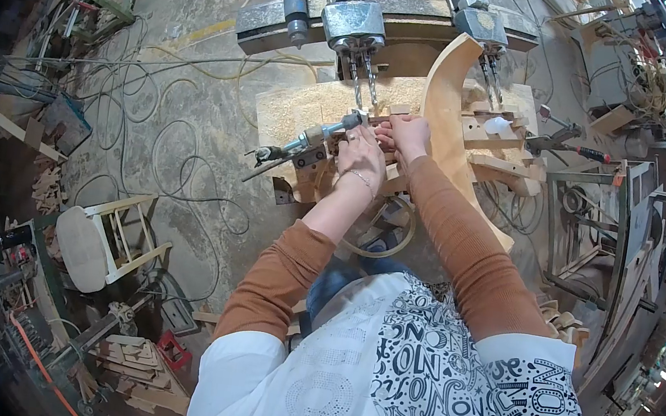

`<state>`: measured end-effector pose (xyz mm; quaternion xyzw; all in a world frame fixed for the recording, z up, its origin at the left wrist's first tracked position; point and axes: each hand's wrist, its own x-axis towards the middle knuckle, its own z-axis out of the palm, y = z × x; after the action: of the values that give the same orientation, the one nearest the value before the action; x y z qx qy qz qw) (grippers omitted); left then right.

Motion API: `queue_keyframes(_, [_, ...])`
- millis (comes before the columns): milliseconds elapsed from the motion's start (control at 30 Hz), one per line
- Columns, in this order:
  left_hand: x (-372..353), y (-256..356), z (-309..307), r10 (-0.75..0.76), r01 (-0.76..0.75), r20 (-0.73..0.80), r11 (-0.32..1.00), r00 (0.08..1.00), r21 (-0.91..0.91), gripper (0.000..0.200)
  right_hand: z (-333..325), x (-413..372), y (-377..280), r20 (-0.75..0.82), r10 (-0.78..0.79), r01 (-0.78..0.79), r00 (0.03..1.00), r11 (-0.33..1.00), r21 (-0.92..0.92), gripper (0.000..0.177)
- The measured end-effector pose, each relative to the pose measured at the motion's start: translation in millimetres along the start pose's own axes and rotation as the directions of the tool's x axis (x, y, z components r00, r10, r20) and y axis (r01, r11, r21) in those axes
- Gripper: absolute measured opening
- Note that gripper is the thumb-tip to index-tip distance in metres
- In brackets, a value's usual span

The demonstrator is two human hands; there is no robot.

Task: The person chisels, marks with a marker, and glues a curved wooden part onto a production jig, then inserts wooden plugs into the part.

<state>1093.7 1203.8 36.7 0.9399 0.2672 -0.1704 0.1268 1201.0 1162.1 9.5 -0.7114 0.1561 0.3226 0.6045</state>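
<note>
My left hand is at the machine's bed, beside the inner end of a metal pneumatic cylinder; its fingers are bent, and what they hold is too small to make out. Close on its right, my right hand has its fingers curled at a small wooden piece; whether it grips that piece is unclear. Just beyond both hands, drill bits point down from a drill head. A long curved wooden part stands to the right of my right hand, next to my forearm.
Sawdust covers the machine bed. A second drill head is at the back right. A red-handled clamp sits farther right. Hoses lie on the floor at left, near a wooden chair. Wood offcuts are stacked lower left.
</note>
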Motion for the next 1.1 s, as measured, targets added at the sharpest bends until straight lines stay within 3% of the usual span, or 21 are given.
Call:
queue_keyframes(533, [3, -5, -1, 0.078, -0.075, -0.013, 0.99, 0.997, 0.122, 0.056, 3, 1, 7, -0.004, -0.055, 0.055, 0.998, 0.998, 0.035, 0.013])
queue_keyframes(800, [7, -8, 16, 0.094, -0.073, -0.215, 0.992, 0.972, 0.102, 0.054, 3, 7, 9, 0.005, -0.035, 0.035, 0.999, 0.999, 0.034, 0.015])
queue_keyframes(1033, [13, -10, 19, 0.093, -0.08, -0.262, 0.995, 0.961, 0.061, 0.048, 4, 13, 13, -0.028, -0.068, 0.068, 0.997, 0.998, 0.001, 0.015])
queue_keyframes(1100, [14, -11, 19, 0.116, -0.092, -0.301, 0.992, 0.947, 0.091, 0.049, 3, 17, 16, -0.026, -0.071, 0.071, 0.997, 0.997, 0.017, 0.006])
